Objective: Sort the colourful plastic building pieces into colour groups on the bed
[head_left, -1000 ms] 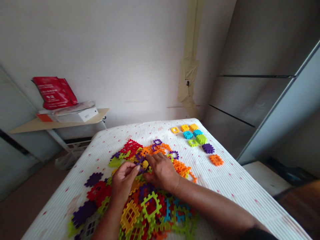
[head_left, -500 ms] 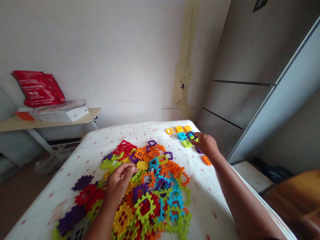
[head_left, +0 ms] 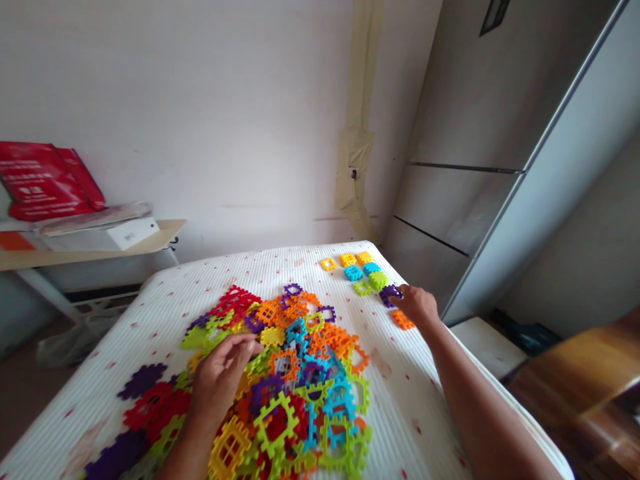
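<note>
At right hand (head_left: 417, 303) fingertips, purple tile (head_left: 389, 293) pinched, just beside orange tile (head_left: 401, 320); left hand (head_left: 220, 377) fingers slack on tile pile (head_left: 300, 373) on bed (head_left: 165, 293). Likely risk: bumping orange tile, breaking sorted row (head_left: 363, 270).

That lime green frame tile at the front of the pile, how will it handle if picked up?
The lime green frame tile looks like moulded plastic, so probably stiff. Its open centre suggests it is light. Being flat, it should not roll, though its notched edges may snag the red tile beneath.
</note>
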The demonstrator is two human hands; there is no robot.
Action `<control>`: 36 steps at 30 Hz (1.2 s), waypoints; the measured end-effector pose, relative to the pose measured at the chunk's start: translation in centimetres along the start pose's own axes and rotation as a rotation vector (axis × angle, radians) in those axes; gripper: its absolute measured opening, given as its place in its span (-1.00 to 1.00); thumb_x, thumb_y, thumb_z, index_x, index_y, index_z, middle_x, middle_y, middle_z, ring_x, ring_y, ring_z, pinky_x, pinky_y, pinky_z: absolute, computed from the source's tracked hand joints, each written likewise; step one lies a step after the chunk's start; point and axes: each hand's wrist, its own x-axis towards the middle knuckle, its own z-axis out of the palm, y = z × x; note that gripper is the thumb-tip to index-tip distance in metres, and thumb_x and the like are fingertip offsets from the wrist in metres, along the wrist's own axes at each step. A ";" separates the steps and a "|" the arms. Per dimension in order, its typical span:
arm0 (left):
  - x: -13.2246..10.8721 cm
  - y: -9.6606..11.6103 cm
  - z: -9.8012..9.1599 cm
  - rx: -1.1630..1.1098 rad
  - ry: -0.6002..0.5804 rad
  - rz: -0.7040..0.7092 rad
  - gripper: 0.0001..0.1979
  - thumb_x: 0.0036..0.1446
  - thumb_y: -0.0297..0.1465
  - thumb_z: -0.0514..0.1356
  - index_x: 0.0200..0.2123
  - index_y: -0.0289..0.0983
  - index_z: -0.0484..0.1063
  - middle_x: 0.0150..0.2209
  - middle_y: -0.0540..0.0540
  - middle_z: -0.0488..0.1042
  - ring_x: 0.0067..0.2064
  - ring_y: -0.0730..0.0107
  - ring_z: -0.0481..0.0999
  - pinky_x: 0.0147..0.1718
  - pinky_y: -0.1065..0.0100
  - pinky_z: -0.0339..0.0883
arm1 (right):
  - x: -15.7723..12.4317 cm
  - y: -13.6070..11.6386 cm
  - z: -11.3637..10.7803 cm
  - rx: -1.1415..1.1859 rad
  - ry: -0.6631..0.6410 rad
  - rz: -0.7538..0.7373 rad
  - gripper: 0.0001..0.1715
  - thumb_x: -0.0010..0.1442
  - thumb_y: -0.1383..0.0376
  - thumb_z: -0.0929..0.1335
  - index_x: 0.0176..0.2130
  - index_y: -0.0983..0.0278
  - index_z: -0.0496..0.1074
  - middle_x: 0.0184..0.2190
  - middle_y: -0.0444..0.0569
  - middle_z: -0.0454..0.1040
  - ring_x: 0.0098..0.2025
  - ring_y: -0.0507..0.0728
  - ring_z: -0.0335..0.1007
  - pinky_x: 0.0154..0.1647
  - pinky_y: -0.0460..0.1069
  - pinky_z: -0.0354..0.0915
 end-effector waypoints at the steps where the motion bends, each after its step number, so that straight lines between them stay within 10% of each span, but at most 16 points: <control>1: 0.0 -0.1 0.0 0.007 -0.005 0.003 -0.59 -0.07 -0.06 0.20 -0.27 -0.27 0.41 -0.40 -0.12 0.55 -0.27 0.18 0.54 -0.24 0.27 0.42 | 0.0 -0.1 0.1 -0.004 -0.003 -0.003 -0.56 0.15 0.07 0.21 -0.12 0.23 0.45 -0.24 0.10 0.53 -0.20 0.22 0.46 -0.33 -0.02 0.20; 36: 0.1 -0.5 -0.2 0.057 -0.022 0.021 -0.57 -0.05 -0.04 0.17 -0.26 -0.27 0.41 -0.39 -0.12 0.54 -0.26 0.17 0.54 -0.24 0.27 0.41 | 0.3 -0.5 1.3 -0.041 0.007 0.018 -0.58 0.15 0.06 0.22 -0.15 0.24 0.45 -0.25 0.08 0.53 -0.20 0.22 0.45 -0.22 0.06 0.16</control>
